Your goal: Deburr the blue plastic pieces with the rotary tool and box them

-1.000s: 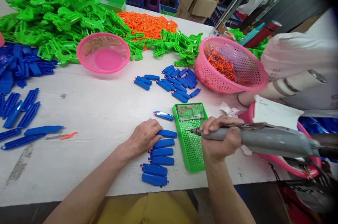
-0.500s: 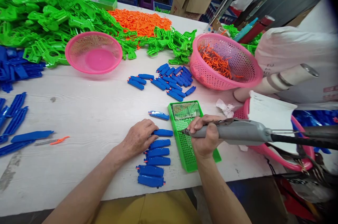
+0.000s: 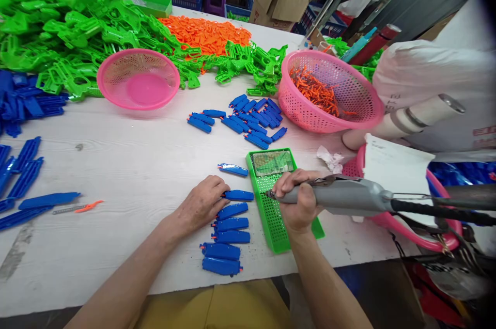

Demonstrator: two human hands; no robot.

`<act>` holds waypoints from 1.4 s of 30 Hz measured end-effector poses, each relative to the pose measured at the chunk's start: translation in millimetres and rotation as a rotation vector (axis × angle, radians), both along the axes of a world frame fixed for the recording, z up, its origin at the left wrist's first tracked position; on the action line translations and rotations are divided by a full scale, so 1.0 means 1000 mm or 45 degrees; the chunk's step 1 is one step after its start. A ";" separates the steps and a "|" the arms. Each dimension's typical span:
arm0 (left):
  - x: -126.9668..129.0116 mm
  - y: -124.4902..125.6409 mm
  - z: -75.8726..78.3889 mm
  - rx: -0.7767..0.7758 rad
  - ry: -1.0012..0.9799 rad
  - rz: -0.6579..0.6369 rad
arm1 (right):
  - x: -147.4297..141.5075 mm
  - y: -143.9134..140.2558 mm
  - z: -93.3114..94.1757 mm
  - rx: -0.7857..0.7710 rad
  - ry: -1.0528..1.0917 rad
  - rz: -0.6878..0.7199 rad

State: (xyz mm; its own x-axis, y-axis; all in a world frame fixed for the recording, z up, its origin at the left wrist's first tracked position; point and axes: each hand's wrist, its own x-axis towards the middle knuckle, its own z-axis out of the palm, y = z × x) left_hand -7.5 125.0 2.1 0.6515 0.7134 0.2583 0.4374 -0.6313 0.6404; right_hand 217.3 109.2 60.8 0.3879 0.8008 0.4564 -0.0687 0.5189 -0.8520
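On the left of the white counter [image 3: 116, 174], loose blue plastic shells [image 3: 29, 176] lie near a spring with an orange tip [image 3: 89, 206]. The shells look thin, stiff and light; their gloss suggests they would slide easily, and pinching across the long edges seems surest.

Right of them, the left hand [image 3: 203, 200] has its fingers curled at the left end of a slim blue casing [image 3: 238, 195], which lies flat just left of the green perforated tray [image 3: 277, 231]. I cannot tell whether they pinch it or only rest there. The casing is probably light and rigid, best held by its sides, clear of the orange bit at its left end. More blue casings [image 3: 231, 237] lie in a column on its near side.

Farther right, the right hand [image 3: 298, 200] has its fingers wrapped around the grey body of a power screwdriver [image 3: 344, 196], its tip above the tray. The tool looks the heaviest thing in hand, with a cable trailing right; its front barrel is the natural grip.

As for writing, the white card [image 3: 395, 163] carries faint marks, and the white sack [image 3: 422, 78] dark characters and reddish print, none legible. No brand can be read.
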 end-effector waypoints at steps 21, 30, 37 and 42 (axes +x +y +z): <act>0.009 -0.001 -0.003 0.010 0.106 0.060 | -0.055 0.004 0.006 0.027 0.140 0.261; 0.010 -0.002 -0.006 0.023 0.094 0.062 | -0.058 0.008 0.005 0.010 0.158 0.236; 0.010 -0.001 -0.003 -0.008 0.115 0.055 | -0.058 0.011 -0.001 -0.008 0.131 0.218; 0.010 -0.001 -0.002 -0.001 0.126 0.066 | -0.056 0.012 0.000 -0.025 0.124 0.201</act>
State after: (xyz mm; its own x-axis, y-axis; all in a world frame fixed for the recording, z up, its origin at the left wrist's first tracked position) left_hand 3.0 123.5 -0.3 0.6357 0.7471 0.1943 0.5307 -0.6058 0.5928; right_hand 161.4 121.3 60.4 0.2983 0.8636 0.4064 -0.2310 0.4785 -0.8472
